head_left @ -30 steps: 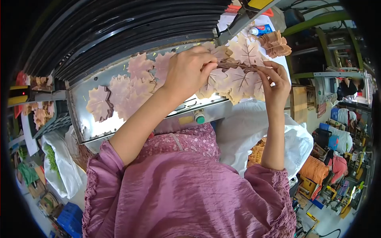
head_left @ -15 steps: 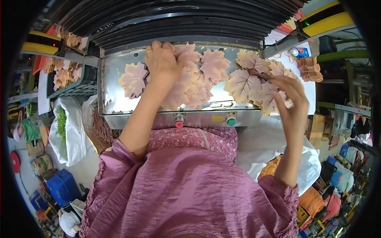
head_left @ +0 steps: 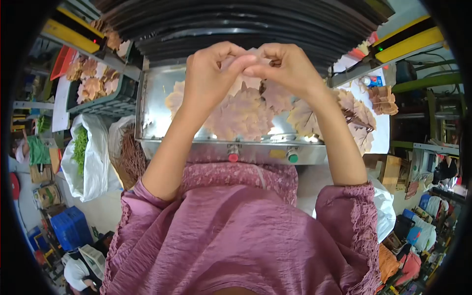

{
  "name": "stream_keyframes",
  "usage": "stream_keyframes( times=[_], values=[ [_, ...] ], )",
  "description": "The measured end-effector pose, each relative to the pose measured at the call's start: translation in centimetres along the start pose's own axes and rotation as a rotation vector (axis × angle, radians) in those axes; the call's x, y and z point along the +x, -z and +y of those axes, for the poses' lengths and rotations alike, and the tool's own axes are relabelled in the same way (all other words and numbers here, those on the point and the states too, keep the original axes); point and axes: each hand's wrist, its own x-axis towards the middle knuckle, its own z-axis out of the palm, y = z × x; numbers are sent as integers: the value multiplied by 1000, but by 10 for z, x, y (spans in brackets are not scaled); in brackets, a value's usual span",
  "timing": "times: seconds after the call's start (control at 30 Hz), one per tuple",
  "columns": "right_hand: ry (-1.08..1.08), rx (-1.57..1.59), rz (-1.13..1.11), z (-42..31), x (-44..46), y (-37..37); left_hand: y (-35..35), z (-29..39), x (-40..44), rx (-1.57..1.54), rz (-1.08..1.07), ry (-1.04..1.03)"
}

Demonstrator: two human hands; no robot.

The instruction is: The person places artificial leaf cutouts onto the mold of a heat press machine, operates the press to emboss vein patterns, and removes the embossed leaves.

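My left hand (head_left: 212, 71) and my right hand (head_left: 285, 69) meet above the back of the metal work surface (head_left: 153, 115). Thumbs and fingers of both are closed in a pinch, around a small pale piece (head_left: 252, 50) mostly hidden by the fingertips. Below them lies an overlapping pile of pinkish-yellow artificial maple leaves (head_left: 241, 115). One more leaf (head_left: 175, 98) shows beside my left wrist. Under my right forearm, a yellowish leaf (head_left: 303, 118) lies near a leaf cluster with dark stems (head_left: 355, 115).
Black ribbed bellows (head_left: 236, 24) rise behind the surface. Its front panel carries a red button (head_left: 233, 157) and a green button (head_left: 293, 158). A dark green crate (head_left: 105, 105) of leaves and a white sack (head_left: 88, 179) stand left; stacked leaves (head_left: 383, 100) lie right.
My right hand has left the leaf cluster on the right and come to the middle. My left hand has risen from the pile to meet it. The camera view has shifted slightly.
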Motion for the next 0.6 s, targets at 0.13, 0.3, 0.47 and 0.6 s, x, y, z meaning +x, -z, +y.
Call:
stream_keyframes(
  times=[0.13, 0.3, 0.47, 0.6],
  values=[
    [-97, -58, -51, 14, -36, 7, 7, -50, -32, 348, -23, -32],
    [-249, 271, -102, 28, -75, -1, 3, -91, -60, 733, -32, -202],
    [-108, 22, -257, 27, -67, -20, 2, -75, -56, 543, -42, -134],
    [106, -2, -180, 36, -42, -40, 6, -66, -47, 293, -20, -48]
  ],
)
